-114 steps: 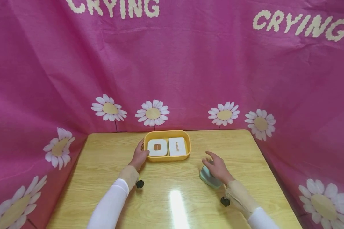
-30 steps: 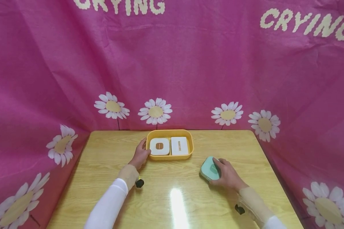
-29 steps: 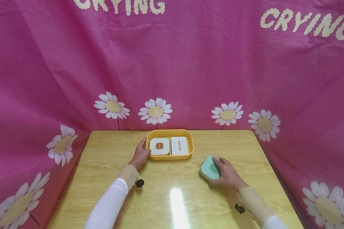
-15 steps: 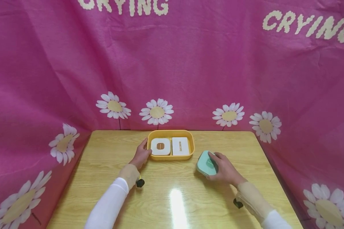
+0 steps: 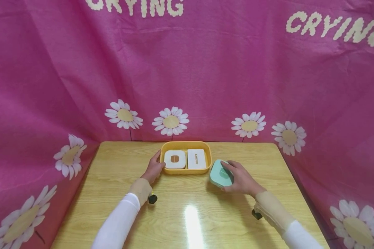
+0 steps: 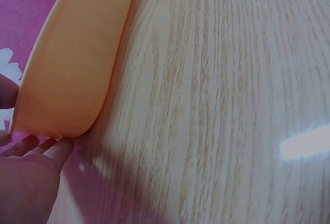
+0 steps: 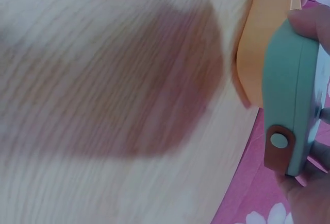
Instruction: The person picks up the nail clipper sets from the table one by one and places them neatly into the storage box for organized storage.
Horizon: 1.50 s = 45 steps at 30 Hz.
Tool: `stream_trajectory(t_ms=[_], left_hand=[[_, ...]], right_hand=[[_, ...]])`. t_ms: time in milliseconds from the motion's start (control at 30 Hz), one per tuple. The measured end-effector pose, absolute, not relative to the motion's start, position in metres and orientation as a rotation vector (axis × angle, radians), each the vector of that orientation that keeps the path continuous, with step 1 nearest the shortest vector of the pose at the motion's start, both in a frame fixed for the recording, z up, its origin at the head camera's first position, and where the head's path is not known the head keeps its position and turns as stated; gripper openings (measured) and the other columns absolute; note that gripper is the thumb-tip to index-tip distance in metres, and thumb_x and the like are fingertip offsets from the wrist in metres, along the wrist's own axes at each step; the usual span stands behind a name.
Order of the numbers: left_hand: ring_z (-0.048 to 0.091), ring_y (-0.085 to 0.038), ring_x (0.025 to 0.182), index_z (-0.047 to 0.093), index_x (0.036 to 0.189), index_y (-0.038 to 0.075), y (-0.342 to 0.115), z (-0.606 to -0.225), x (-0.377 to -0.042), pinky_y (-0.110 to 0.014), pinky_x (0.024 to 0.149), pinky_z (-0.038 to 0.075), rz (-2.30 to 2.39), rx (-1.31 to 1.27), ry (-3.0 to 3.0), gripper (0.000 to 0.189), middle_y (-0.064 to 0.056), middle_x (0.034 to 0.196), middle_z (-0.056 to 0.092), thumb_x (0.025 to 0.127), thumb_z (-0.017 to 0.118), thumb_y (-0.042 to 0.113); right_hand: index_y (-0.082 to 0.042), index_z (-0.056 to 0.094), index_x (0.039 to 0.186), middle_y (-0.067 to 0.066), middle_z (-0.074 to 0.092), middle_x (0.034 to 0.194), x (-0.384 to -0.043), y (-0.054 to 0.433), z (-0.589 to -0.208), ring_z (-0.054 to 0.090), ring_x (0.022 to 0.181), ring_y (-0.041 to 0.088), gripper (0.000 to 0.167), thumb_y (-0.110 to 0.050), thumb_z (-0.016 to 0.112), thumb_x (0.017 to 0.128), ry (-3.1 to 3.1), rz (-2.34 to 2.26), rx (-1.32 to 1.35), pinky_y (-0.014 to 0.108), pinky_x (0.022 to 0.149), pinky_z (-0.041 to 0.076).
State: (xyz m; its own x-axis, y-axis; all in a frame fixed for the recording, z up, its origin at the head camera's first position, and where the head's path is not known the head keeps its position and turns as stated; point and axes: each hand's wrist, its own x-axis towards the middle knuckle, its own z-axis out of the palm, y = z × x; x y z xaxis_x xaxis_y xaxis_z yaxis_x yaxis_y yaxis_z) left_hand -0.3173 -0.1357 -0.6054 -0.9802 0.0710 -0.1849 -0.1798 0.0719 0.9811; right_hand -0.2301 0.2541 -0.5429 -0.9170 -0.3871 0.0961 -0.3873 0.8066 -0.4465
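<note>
My right hand (image 5: 241,178) holds a mint-green rounded-square case (image 5: 219,175) just right of a yellow tray (image 5: 187,171). In the right wrist view, the case (image 7: 289,80) stands tilted, its brown snap strap (image 7: 279,149) showing, with fingers and thumb at its opposite edges. Its shadow lies on the table below. My left hand (image 5: 153,168) grips the tray's left end; in the left wrist view the fingers (image 6: 61,152) lie against the outer wall. Inside the tray sit a white rounded box (image 5: 180,164) with a brown label and a white box marked MANICURE (image 5: 201,159).
The wooden table (image 5: 124,155) carries the tray near its back edge. A pink cloth (image 5: 205,69) with daisies and lettering hangs behind and on both sides. A bright light reflection (image 5: 194,224) lies on the front of the tabletop.
My right hand came down on the green case, took hold of it, and has lifted it and moved it left toward the tray. My left hand has stayed at the tray's left end.
</note>
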Motion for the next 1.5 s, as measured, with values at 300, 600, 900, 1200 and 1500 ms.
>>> stream_trajectory(t_ms=[300, 600, 900, 1200, 1500], left_hand=[[0.026, -0.034, 0.156, 0.019, 0.166, 0.001, -0.135, -0.606, -0.314, -0.043, 0.118, 0.036, 2.056, -0.115, 2.149, 0.093, -0.024, 0.171, 0.023, 0.079, 0.048, -0.014], [0.024, -0.034, 0.157, 0.019, 0.167, 0.003, -0.135, -0.608, -0.317, -0.043, 0.118, 0.037, 2.058, -0.091, 2.152, 0.094, -0.023, 0.171, 0.021, 0.079, 0.050, -0.013], [0.025, -0.034, 0.157, 0.020, 0.167, 0.004, -0.138, -0.611, -0.318, -0.042, 0.118, 0.037, 2.061, -0.094, 2.145, 0.093, -0.022, 0.171, 0.021, 0.081, 0.050, -0.012], [0.023, -0.032, 0.158, 0.021, 0.167, 0.006, -0.137, -0.610, -0.317, -0.043, 0.120, 0.035, 2.049, -0.123, 2.148, 0.092, -0.020, 0.173, 0.019, 0.082, 0.051, -0.012], [0.019, -0.032, 0.159, 0.020, 0.168, 0.008, -0.138, -0.610, -0.316, -0.043, 0.123, 0.030, 2.049, -0.113, 2.141, 0.090, -0.018, 0.174, 0.016, 0.085, 0.052, -0.010]], right_hand=[[-0.013, 0.051, 0.156, 0.028, 0.044, 0.154, -0.238, 0.235, -0.541, 0.046, 0.137, 0.046, 0.103, -0.036, 0.097, 0.068, -2.959, 0.832, 0.674, 0.063, 0.106, 0.047], [-0.022, 0.051, 0.157, 0.025, 0.040, 0.161, -0.253, 0.219, -0.535, 0.045, 0.140, 0.046, 0.100, -0.037, 0.097, 0.069, -2.972, 0.826, 0.725, 0.063, 0.105, 0.047], [-0.020, 0.050, 0.158, 0.026, 0.039, 0.161, -0.269, 0.206, -0.539, 0.043, 0.141, 0.048, 0.101, -0.038, 0.095, 0.070, -2.959, 0.813, 0.778, 0.064, 0.107, 0.046], [-0.019, 0.050, 0.158, 0.028, 0.039, 0.161, -0.288, 0.191, -0.533, 0.042, 0.142, 0.049, 0.101, -0.034, 0.096, 0.069, -2.969, 0.801, 0.806, 0.064, 0.107, 0.046], [-0.017, 0.049, 0.158, 0.028, 0.039, 0.161, -0.308, 0.173, -0.539, 0.043, 0.141, 0.049, 0.101, -0.038, 0.094, 0.070, -2.984, 0.776, 0.876, 0.062, 0.107, 0.045]])
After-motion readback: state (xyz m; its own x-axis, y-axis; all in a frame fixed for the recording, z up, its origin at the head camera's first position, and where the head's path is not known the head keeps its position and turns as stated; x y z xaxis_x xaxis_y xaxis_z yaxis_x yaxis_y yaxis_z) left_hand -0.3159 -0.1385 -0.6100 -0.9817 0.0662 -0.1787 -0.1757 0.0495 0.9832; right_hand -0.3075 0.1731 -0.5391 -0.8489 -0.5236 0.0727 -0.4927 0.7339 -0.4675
